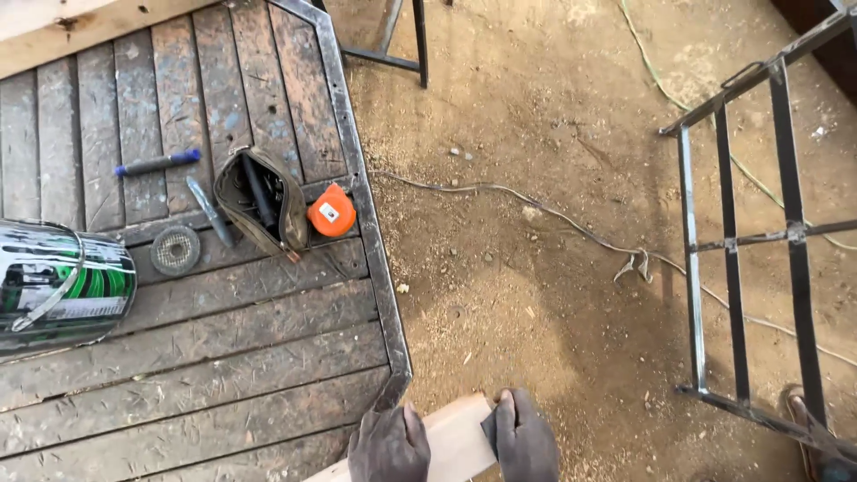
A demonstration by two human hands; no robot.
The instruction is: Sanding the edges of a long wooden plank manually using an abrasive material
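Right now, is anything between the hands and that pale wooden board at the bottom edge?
Nothing visible. The left hand and the right hand both rest directly on the pale wooden board, side by side. The pouch and the orange tape measure lie well away up the plank table.

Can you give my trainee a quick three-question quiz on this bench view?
1. True or false: both hands rest on the pale wooden board at the bottom edge.
2. What lies right beside the open tool pouch on the plank table? A) orange tape measure B) hammer C) saw
3. What stands on the dirt floor at the right?

Key
1. True: the left hand and the right hand both lie on it; whether either grip is closed cannot be told.
2. A, the orange tape measure.
3. A dark metal frame.
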